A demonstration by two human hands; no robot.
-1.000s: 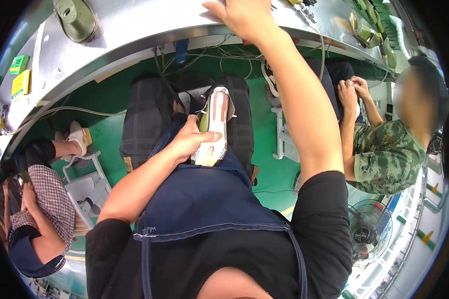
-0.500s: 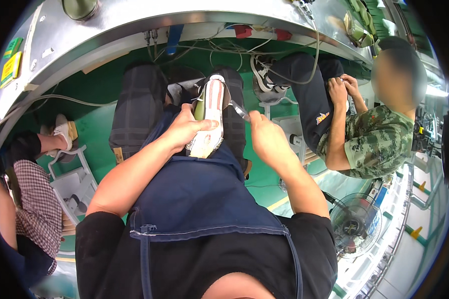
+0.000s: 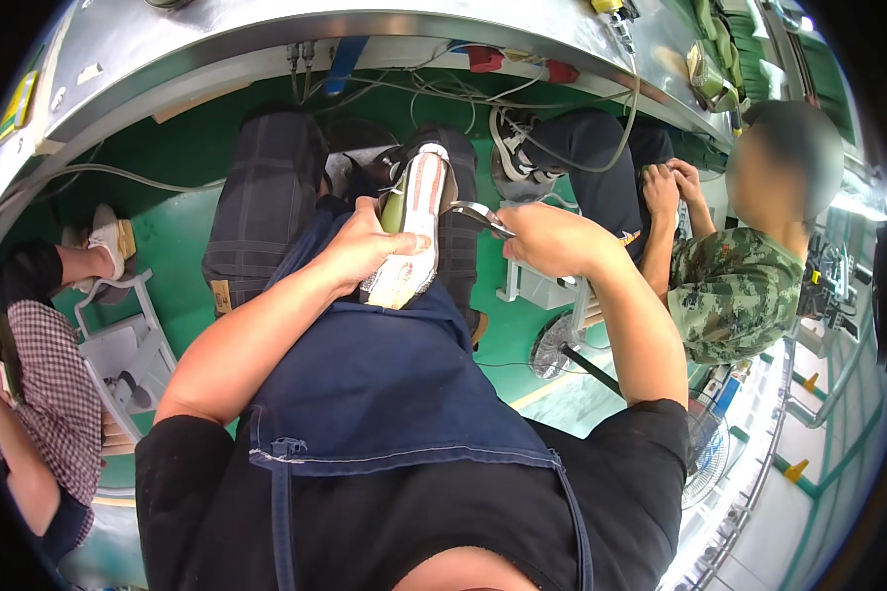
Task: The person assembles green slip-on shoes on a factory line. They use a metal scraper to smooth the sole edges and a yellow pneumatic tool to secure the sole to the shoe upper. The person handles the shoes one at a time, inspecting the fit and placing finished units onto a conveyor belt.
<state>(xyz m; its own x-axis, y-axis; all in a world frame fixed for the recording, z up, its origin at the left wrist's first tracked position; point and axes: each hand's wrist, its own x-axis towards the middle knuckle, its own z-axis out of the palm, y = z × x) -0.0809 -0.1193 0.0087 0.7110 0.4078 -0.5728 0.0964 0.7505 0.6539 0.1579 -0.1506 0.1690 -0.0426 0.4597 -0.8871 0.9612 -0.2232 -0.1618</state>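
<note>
A shoe upper on a last (image 3: 423,205) lies sole side up on my lap, over the blue apron (image 3: 365,384). Its underside is white with reddish lines down the middle, and some olive material shows along the left edge. My left hand (image 3: 365,246) is wrapped around its lower part, thumb across the white underside. In my right hand (image 3: 554,239) are metal pincers (image 3: 480,214), the curved jaw pointing left. That jaw reaches the upper's right edge; whether it grips the material I cannot tell.
Ahead runs a metal-topped workbench (image 3: 246,30), with cables (image 3: 453,94) hanging beneath. At the right sits a person in a camouflage shirt (image 3: 739,291); another in a checked garment (image 3: 54,379) is at the left. Grey stools (image 3: 118,345) and a fan (image 3: 705,453) stand nearby.
My right hand has turned and shifted right, with its elbow swung outward; the pincers' curved jaw now shows more plainly. My left hand keeps its hold on the shoe upper. The view has shifted slightly.
</note>
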